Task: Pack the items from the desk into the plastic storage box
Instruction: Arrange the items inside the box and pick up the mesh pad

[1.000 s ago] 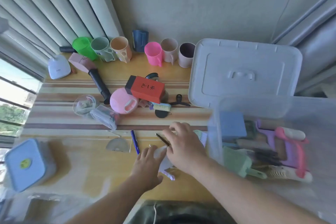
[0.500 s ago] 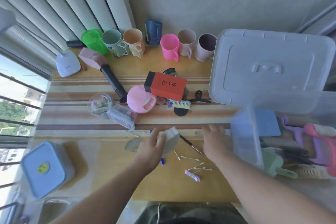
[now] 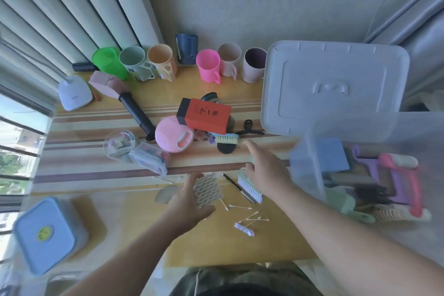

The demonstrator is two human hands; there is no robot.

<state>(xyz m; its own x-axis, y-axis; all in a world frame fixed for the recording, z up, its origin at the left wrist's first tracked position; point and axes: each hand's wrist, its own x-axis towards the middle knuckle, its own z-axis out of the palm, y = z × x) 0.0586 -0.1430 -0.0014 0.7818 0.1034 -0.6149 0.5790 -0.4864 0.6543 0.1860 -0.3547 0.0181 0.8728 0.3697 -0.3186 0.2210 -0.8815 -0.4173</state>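
At the far left edge of the table (image 3: 72, 156) a blue lidded tub (image 3: 45, 235) sits untouched, and the row of cups (image 3: 207, 65) along the wall has not moved either. The left hand (image 3: 189, 202), which a moment ago lay flat among the small things near the front edge, has come up and now holds a white wavy-patterned pad (image 3: 207, 190), thumb under and fingers curled over its left side. That pad looks like the next item bound for the box.

The right hand (image 3: 266, 170) has left the cotton swabs (image 3: 249, 216), which lie scattered in front, and now reaches forward with fingers spread and empty, above the scrub brush (image 3: 249, 186) and pen (image 3: 237, 187), its fingertip pointing toward the small brush (image 3: 227, 138) below the red carton (image 3: 204, 115).

At the right the box (image 3: 310, 170) stands open, already holding a blue block and several brushes, its lid (image 3: 334, 86) propped behind it. Judging by what remains on the table, packing is only partly done; most of the clutter still waits.
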